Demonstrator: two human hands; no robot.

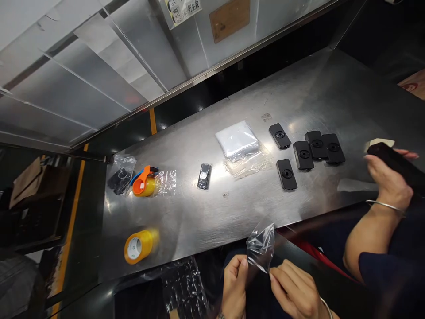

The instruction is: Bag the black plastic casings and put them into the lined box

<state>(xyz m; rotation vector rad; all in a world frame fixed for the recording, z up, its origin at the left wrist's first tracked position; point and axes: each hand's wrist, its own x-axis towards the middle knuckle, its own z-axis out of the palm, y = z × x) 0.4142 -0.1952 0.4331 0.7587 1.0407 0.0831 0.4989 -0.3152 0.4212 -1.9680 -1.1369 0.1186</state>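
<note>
A small clear plastic bag (261,249) is stretched between my two hands at the table's near edge. My left hand (235,281) pinches its left corner between thumb and finger. The lower right corner is pinched by my right hand (296,285). I see nothing inside the bag. Beyond it, a black item wrapped in clear film (204,176) lies on the metal table (186,221). A stack of clear bags (237,139) lies farther back, with loose bags spread at its front.
Several black rectangular devices (287,174) lie to the right. A co-worker's hand (388,177) holds a dark object at the far right. On the left are an orange tape dispenser (143,184), a yellow tape roll (139,247) and a bag with black contents (121,177). Wrapped items (186,288) sit below the table edge.
</note>
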